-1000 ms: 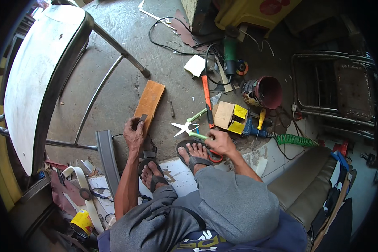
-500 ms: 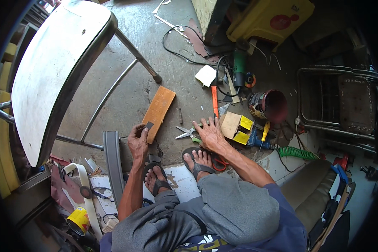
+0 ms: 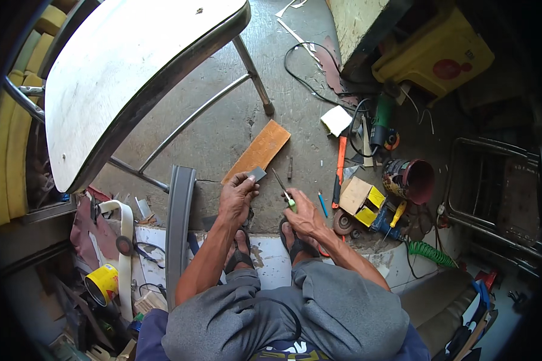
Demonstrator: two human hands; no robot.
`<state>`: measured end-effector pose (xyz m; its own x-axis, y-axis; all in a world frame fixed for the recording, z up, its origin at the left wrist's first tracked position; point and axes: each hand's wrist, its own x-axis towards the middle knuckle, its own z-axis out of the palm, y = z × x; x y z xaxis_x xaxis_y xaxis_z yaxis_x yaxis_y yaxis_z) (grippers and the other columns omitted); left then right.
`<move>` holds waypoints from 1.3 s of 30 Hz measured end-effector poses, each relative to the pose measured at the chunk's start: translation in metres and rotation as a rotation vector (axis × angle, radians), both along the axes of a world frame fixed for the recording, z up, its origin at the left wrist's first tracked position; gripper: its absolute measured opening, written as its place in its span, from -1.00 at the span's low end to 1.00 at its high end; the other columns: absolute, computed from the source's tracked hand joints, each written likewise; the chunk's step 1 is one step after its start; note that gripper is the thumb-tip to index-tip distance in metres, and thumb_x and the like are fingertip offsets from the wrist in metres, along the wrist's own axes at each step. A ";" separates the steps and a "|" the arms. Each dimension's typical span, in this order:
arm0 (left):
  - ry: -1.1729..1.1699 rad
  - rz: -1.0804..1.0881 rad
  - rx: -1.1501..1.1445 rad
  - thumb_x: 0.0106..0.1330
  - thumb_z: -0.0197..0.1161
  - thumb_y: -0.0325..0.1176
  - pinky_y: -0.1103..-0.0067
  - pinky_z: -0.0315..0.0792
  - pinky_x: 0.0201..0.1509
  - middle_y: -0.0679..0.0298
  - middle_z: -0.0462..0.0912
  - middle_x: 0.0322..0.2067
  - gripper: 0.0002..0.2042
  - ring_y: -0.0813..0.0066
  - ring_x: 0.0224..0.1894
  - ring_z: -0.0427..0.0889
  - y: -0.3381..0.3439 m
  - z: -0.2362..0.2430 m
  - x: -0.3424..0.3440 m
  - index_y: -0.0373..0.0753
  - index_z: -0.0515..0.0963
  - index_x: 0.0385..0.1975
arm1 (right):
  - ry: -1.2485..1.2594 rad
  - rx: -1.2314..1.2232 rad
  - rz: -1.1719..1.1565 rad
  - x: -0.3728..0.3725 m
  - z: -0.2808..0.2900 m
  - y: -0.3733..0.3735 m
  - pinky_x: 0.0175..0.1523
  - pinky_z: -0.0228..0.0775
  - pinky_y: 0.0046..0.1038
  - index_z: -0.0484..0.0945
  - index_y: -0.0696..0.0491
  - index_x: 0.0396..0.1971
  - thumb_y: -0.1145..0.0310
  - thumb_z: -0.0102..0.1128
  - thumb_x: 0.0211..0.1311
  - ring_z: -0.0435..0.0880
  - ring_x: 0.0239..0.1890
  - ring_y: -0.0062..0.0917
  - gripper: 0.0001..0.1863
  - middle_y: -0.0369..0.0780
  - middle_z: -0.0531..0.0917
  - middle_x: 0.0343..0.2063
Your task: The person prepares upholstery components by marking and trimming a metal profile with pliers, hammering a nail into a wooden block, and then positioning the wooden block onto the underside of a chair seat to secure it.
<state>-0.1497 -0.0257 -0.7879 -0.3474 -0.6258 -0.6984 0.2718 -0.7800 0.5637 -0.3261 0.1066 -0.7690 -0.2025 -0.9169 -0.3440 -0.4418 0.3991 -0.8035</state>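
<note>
My left hand (image 3: 236, 198) pinches a small flat dark grey piece (image 3: 258, 174) between thumb and fingers, by the near end of an orange-brown wooden block (image 3: 262, 147) on the floor. My right hand (image 3: 307, 218) is closed around green-handled snips (image 3: 292, 205). Their blades point up and to the left, toward the grey piece but apart from it. A short dark metal rod (image 3: 289, 168) lies just beyond the snips. To the right of my right hand are a blue pen-like stick (image 3: 323, 205) and an orange-and-black-handled tool (image 3: 339, 171).
A white-topped chair part with metal legs (image 3: 144, 66) fills the far left. A grey channel bar (image 3: 179, 207) stands beside my left forearm. On the right lie a small cardboard box (image 3: 355, 195), a paint-stained can (image 3: 408, 180), a green angle grinder (image 3: 382, 117) and a yellow-handled screwdriver (image 3: 398, 213).
My right hand has picked up the snips from the floor and moved left toward my left hand. My left hand still pinches the grey piece. The whole view has shifted.
</note>
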 end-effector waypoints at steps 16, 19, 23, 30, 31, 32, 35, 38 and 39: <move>-0.243 -0.126 -0.191 0.38 0.26 -0.43 0.60 0.58 -0.21 0.26 0.65 -0.29 -0.84 0.51 -0.30 0.68 -0.003 -0.007 0.014 -0.32 0.56 -0.12 | 0.413 0.219 0.029 -0.006 -0.013 0.016 0.15 0.28 0.08 0.42 0.08 0.17 0.10 0.29 0.18 0.45 0.08 0.09 -0.39 0.11 0.50 -0.04; -0.450 -0.135 -0.439 0.34 0.31 -0.41 0.54 0.55 -0.15 0.26 0.67 -0.33 -0.82 0.44 -0.30 0.67 0.000 -0.029 0.026 -0.36 0.60 -0.15 | 0.527 0.222 0.079 -0.013 -0.017 0.017 0.13 0.28 0.08 0.43 0.08 0.14 0.10 0.32 0.14 0.45 0.09 0.07 -0.39 0.10 0.50 -0.04; -1.044 -0.152 -0.746 0.32 0.33 -0.38 0.53 0.52 -0.10 0.28 0.66 -0.25 -0.80 0.42 -0.22 0.65 -0.006 -0.042 0.045 -0.34 0.62 -0.15 | 0.538 0.256 0.112 -0.014 -0.017 0.012 0.09 0.34 0.06 0.47 0.02 0.14 0.06 0.30 0.15 0.52 0.02 0.09 -0.41 0.11 0.53 -0.08; -0.311 0.030 -0.022 0.36 0.30 -0.42 0.55 0.51 -0.12 0.33 0.62 -0.20 -0.78 0.54 -0.18 0.62 -0.021 -0.010 0.030 -0.22 0.54 -0.04 | 0.345 0.415 -0.186 -0.035 -0.029 0.000 0.13 0.46 0.03 0.51 0.07 0.06 0.07 0.21 0.23 0.60 0.04 0.13 -0.50 0.15 0.60 -0.04; -0.272 0.001 -0.071 0.36 0.31 -0.42 0.56 0.50 -0.12 0.34 0.62 -0.22 -0.79 0.56 -0.18 0.61 -0.023 -0.012 0.028 -0.23 0.55 -0.05 | 0.386 0.373 -0.219 -0.042 -0.030 0.002 0.11 0.47 0.05 0.51 0.08 0.05 0.08 0.21 0.23 0.60 0.02 0.16 -0.51 0.16 0.60 -0.05; -0.234 -0.030 -0.121 0.36 0.31 -0.42 0.58 0.49 -0.11 0.35 0.62 -0.25 -0.80 0.57 -0.19 0.60 -0.023 -0.017 0.025 -0.24 0.56 -0.06 | 0.357 0.326 -0.206 -0.049 -0.031 0.004 0.13 0.42 0.10 0.49 0.11 0.04 0.06 0.23 0.21 0.58 0.05 0.14 -0.49 0.15 0.57 -0.03; -0.231 -0.131 -0.277 0.32 0.35 -0.43 0.63 0.42 -0.11 0.37 0.63 -0.31 -0.83 0.62 -0.25 0.56 -0.020 -0.027 0.008 -0.30 0.60 -0.14 | 0.506 0.392 -0.102 -0.054 -0.019 0.012 0.11 0.41 0.07 0.48 0.07 0.12 0.03 0.26 0.20 0.56 0.06 0.10 -0.42 0.13 0.55 -0.01; -0.304 -0.188 -0.357 0.30 0.38 -0.43 0.65 0.39 -0.14 0.39 0.64 -0.30 -0.82 0.64 -0.28 0.54 -0.015 -0.026 -0.008 -0.30 0.62 -0.17 | 0.561 0.368 -0.091 -0.044 -0.018 0.020 0.16 0.32 0.10 0.46 0.05 0.14 0.01 0.32 0.14 0.49 0.10 0.08 -0.37 0.12 0.50 0.03; -0.314 -0.190 -0.357 0.29 0.38 -0.43 0.64 0.40 -0.13 0.39 0.64 -0.30 -0.82 0.63 -0.28 0.54 -0.013 -0.026 -0.010 -0.30 0.62 -0.16 | 0.593 0.354 -0.089 -0.038 -0.020 0.022 0.18 0.30 0.09 0.46 0.05 0.15 0.01 0.33 0.13 0.48 0.11 0.07 -0.36 0.12 0.49 0.04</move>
